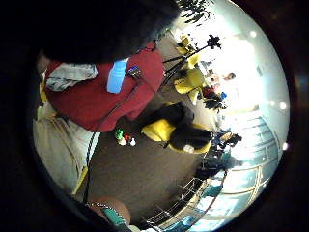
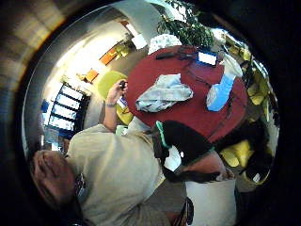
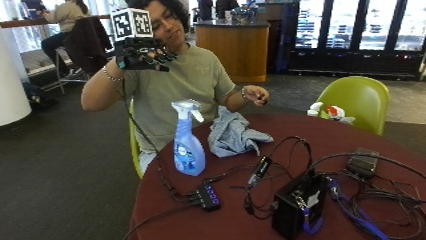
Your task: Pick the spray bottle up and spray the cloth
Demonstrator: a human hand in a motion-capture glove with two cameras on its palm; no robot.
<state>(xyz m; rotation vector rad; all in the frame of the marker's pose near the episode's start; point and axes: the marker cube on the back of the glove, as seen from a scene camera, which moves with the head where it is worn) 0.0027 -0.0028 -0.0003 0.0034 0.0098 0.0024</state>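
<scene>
A blue spray bottle (image 3: 188,150) with a white trigger head stands upright near the dark red round table's (image 3: 393,145) edge, in front of me. Just beside it, toward the table's middle, lies a crumpled grey-blue cloth (image 3: 229,134). My gloved right hand (image 3: 141,53) is raised at head height, well above and away from the bottle, fingers loosely bent and holding nothing. The palm views look down on the bottle (image 1: 116,76) (image 2: 220,92) and the cloth (image 1: 70,75) (image 2: 162,93) from a distance. My bare left hand (image 3: 256,94) hovers behind the cloth, holding a small dark object.
A black box (image 3: 299,205), a small hub (image 3: 208,196) and tangled cables (image 3: 373,195) cover the table's near half. A green chair (image 3: 356,100) stands behind the table, with a small white and red bottle (image 3: 326,111) at it.
</scene>
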